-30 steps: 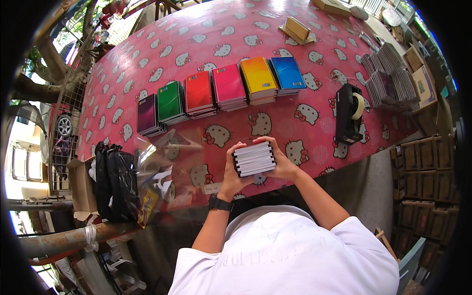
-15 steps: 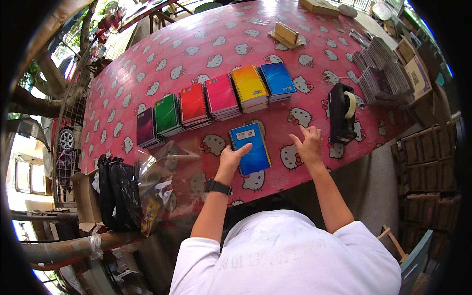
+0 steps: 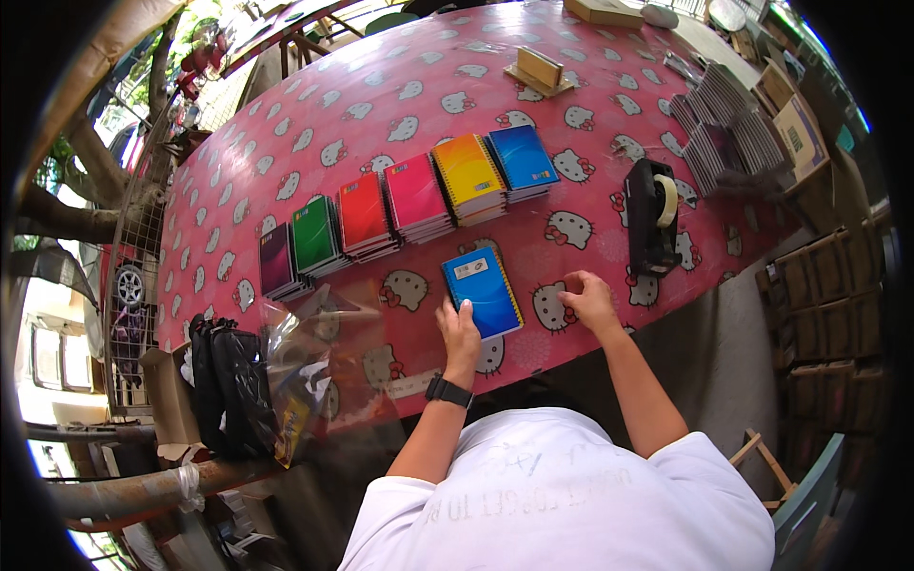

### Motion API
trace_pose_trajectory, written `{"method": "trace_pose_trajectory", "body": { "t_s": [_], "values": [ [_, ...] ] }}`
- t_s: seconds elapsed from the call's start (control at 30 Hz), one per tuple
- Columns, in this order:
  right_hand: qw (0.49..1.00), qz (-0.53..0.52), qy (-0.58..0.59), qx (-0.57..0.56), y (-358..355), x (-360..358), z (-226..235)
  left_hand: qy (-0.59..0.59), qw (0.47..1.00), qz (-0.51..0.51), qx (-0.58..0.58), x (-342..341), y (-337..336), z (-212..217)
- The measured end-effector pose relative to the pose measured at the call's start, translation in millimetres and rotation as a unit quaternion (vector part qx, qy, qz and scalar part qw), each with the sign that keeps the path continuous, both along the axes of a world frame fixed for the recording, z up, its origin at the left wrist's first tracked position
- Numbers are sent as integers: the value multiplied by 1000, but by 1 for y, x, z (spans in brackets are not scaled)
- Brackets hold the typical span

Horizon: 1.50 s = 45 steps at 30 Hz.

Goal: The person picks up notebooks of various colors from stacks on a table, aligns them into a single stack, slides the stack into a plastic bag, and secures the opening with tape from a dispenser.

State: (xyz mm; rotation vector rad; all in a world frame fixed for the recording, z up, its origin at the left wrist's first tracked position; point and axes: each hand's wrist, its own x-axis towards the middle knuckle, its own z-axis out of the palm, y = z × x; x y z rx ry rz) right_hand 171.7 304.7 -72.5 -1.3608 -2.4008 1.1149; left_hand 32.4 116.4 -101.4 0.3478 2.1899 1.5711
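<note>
A blue spiral notebook (image 3: 487, 295) with a white label lies in front of me near the table's front edge, its coil on the right. My left hand (image 3: 459, 335) grips its left edge, thumb on the cover and the other fingers along the side, partly hidden. To the right of the notebook, my right hand (image 3: 592, 305) hovers over the tablecloth, empty, with thumb and loosely bent fingers apart. Beyond them runs a row of notebook stacks: purple (image 3: 282, 259), green (image 3: 317, 233), red (image 3: 365, 213), pink (image 3: 416, 193), yellow (image 3: 468, 173) and blue (image 3: 524, 157).
A black tape dispenser (image 3: 651, 224) stands right of my right hand. Stacked dark notebooks (image 3: 719, 143) sit at the far right beside a cardboard box (image 3: 800, 138). A small wooden stand (image 3: 539, 71) is at the back. Clear plastic bags (image 3: 328, 352) lie at the front left.
My left thumb has slid from the middle of the blue notebook's cover toward its left edge. My right hand has dropped slightly nearer to me, its fingers more bent.
</note>
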Motion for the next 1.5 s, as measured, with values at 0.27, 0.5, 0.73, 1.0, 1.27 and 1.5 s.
{"method": "trace_pose_trajectory", "body": {
  "t_s": [0.27,0.5,0.73,1.0,1.27,1.5],
  "values": [
    [975,61,47,210,-1,-4,-23,-54,998,-3,10,-8,3,-5],
    [999,-11,26,-29,-7,-3,-4,-13,993,28,111,0,7,-12],
    [946,200,185,177,-72,-25,60,-30,996,24,75,-10,1,23],
    [867,438,219,96,-113,-14,49,40,998,-47,27,-6,9,14],
    [972,171,105,-121,11,-132,43,27,994,-84,57,1,8,16],
    [894,169,384,-157,-25,-143,53,45,997,-55,34,-3,-1,15]
  ]
}}
